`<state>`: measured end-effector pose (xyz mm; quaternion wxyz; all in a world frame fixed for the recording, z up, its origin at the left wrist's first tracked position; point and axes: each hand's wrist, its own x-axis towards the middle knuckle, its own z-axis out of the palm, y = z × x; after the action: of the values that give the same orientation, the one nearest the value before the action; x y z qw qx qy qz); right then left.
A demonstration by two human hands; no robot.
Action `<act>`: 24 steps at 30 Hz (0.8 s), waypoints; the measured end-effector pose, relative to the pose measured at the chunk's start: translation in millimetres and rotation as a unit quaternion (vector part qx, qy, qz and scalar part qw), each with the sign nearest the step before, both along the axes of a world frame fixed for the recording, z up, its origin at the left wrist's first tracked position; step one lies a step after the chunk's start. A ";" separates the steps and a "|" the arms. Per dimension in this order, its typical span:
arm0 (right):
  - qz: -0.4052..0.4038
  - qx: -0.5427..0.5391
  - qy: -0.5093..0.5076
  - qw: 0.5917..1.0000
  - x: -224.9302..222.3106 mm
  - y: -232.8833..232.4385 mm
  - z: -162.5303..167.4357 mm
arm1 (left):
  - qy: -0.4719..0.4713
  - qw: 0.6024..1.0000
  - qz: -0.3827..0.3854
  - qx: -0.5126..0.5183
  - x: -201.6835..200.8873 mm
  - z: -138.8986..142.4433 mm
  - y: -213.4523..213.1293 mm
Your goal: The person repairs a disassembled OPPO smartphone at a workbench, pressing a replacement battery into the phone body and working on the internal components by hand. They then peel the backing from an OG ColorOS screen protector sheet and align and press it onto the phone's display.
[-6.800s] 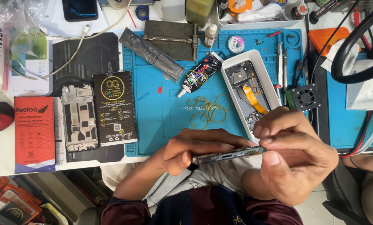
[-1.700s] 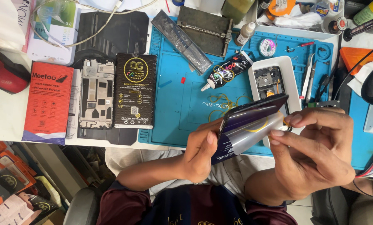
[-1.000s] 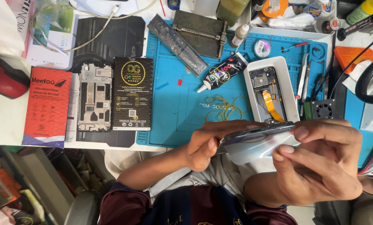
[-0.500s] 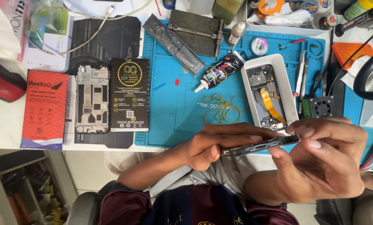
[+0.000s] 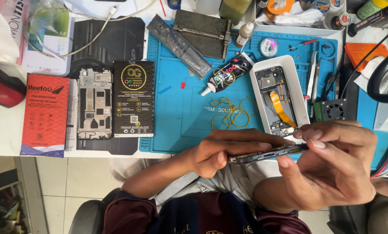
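Both my hands hold a dark smartphone [image 5: 267, 153] edge-on above the near edge of the blue work mat [image 5: 176, 117]. My left hand [image 5: 228, 149] grips its left end, fingers laid over the top. My right hand [image 5: 332, 167] pinches the right end between thumb and fingertips. Only the phone's thin side with its ports shows; its faces are hidden.
A white tray [image 5: 298, 86] behind the phone holds a phone body with an orange flex cable. A glue tube [image 5: 228, 74], yellow rubber bands [image 5: 228, 113], a metal phone frame [image 5: 94, 103], a black box [image 5: 133, 99] and a red box [image 5: 44, 113] lie on the bench. Tweezers [image 5: 311, 76] rest at right.
The phone, tilted up showing its glossy face 1.7 s ago, has been turned flat and edge-on. Both hands kept hold of it throughout.
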<state>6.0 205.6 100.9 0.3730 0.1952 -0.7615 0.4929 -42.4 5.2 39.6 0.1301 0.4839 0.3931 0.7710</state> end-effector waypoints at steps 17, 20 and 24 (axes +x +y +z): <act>0.018 -0.012 -0.029 0.999 -5.6 -12.6 11.1 | 0.021 0.999 -0.024 -0.031 1.9 -13.9 4.5; 0.038 -0.034 -0.031 0.998 -5.7 -13.8 9.4 | 0.024 0.999 -0.029 -0.028 0.7 -12.9 4.9; 0.046 -0.077 -0.053 0.995 -2.4 -17.2 7.5 | 0.024 0.999 -0.030 -0.031 0.0 -9.1 3.8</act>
<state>3.7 188.4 108.5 0.3231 0.1744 -0.7301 0.5764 -42.4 9.0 30.5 0.1585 0.5091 0.4055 0.7425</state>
